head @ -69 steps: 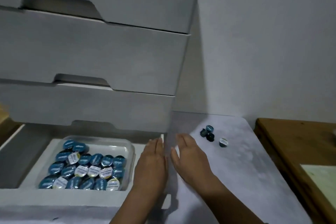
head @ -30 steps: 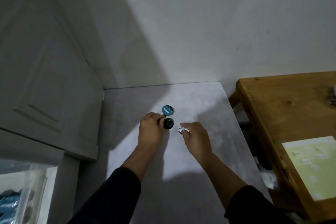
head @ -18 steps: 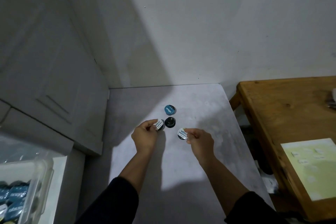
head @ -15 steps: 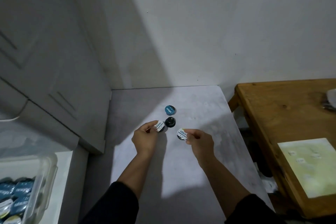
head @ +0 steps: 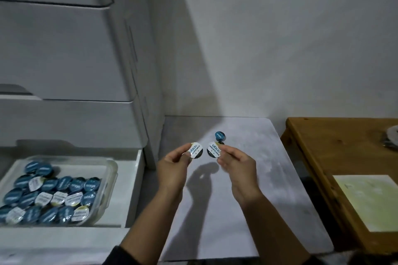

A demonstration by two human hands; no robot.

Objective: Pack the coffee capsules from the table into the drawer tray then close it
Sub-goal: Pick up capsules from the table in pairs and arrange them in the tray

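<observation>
Left hand point(head: 172, 166) pinches a round white-foil-lidded capsule point(head: 195, 150) between curled fingers; right hand point(head: 235, 163) pinches a matching capsule point(head: 214, 149). Both are held above the matte grey table point(head: 269, 200). Just beyond the right fingers sits a blue-lidded capsule point(head: 219, 136). Well left of the left fingers: clear plastic tray point(head: 111, 170) in the open white drawer point(head: 137, 180), crowded with capsules.
</observation>
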